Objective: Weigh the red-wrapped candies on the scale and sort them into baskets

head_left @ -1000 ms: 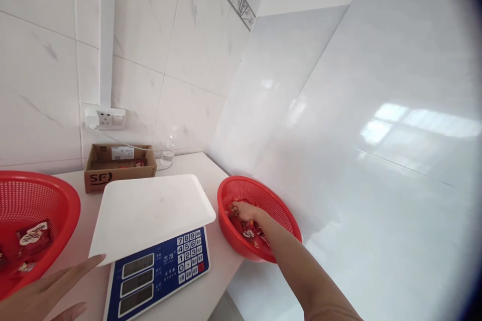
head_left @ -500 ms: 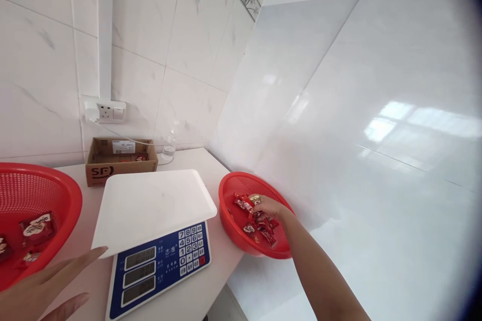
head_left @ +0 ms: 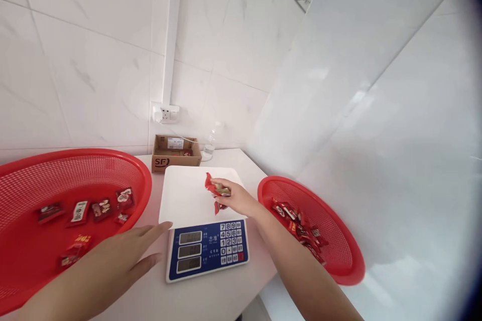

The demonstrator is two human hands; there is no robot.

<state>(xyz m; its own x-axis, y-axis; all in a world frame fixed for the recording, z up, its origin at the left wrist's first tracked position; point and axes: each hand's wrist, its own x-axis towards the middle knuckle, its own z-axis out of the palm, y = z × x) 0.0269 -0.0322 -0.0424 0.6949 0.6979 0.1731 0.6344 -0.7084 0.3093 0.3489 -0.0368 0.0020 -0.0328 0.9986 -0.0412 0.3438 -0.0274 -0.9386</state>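
My right hand (head_left: pixel 237 198) is closed around several small wrapped snacks (head_left: pixel 213 188), red and gold, above the white pan (head_left: pixel 184 195) of a digital scale (head_left: pixel 207 251). Whether the packets touch the pan I cannot tell. Fingers apart and holding nothing, my left hand (head_left: pixel 128 256) hovers by the scale's front left corner. On the right, a red plastic basket (head_left: pixel 350 241) holds a pile of red packets (head_left: pixel 297 223). The larger red basket (head_left: pixel 141 170) on the left has several packets (head_left: pixel 101 209) scattered in it.
A small cardboard box (head_left: pixel 176 161) stands behind the scale, against the tiled wall. Beside it are a clear plastic bottle (head_left: pixel 209 145) and a white cable. A wall socket (head_left: pixel 167 114) with a plug is above. The white table (head_left: pixel 259 256) ends at the right, near the wall panel.
My right hand has lifted packets out of the right basket and carried them left over the scale pan. The view has turned left, showing more of the left basket.
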